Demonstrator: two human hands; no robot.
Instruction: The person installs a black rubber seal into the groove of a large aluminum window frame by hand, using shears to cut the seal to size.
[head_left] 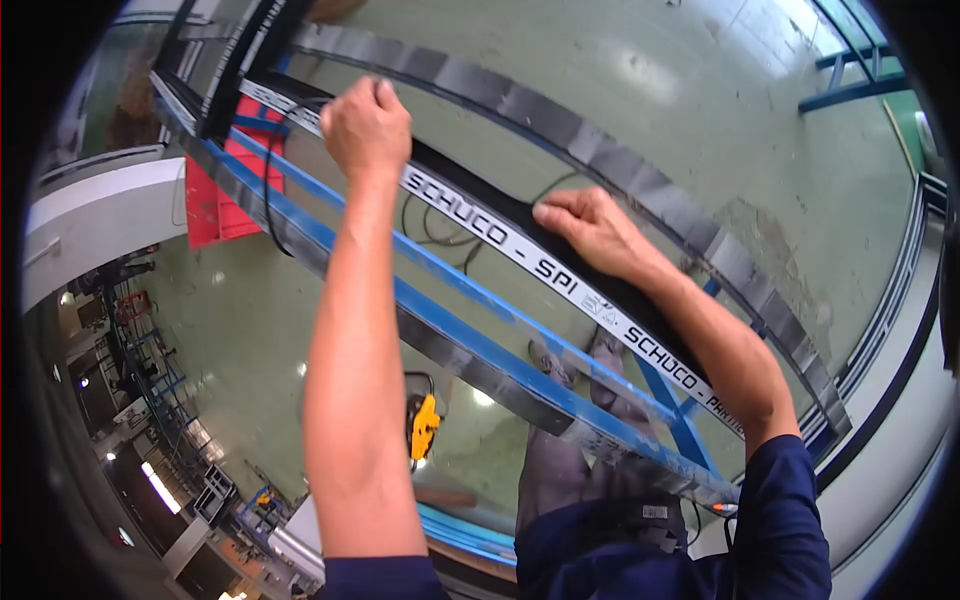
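Observation:
My left hand (368, 132) is closed in a fist over the far part of a black frame bar (475, 185). A white strip (500, 238) printed "SCHÜCO" runs along the bar. Close to the fist, a thin black cord (268, 190) loops over the bar and hangs down; whether the fist grips it is hidden. Farther along the same bar, my right hand (595, 228) has its thumb and fingers pressed together at the black face. What they pinch, if anything, is too small to make out. Another thin cord (558, 184) shows just beyond those fingers.
The bar lies over a blue metal stand (480, 355) with a grey-padded rail (560, 140). A red panel (222, 195) hangs at the far left end. On the green floor (250, 340) sits a yellow-and-black tool (424, 425). Another blue stand (860, 85) is at upper right.

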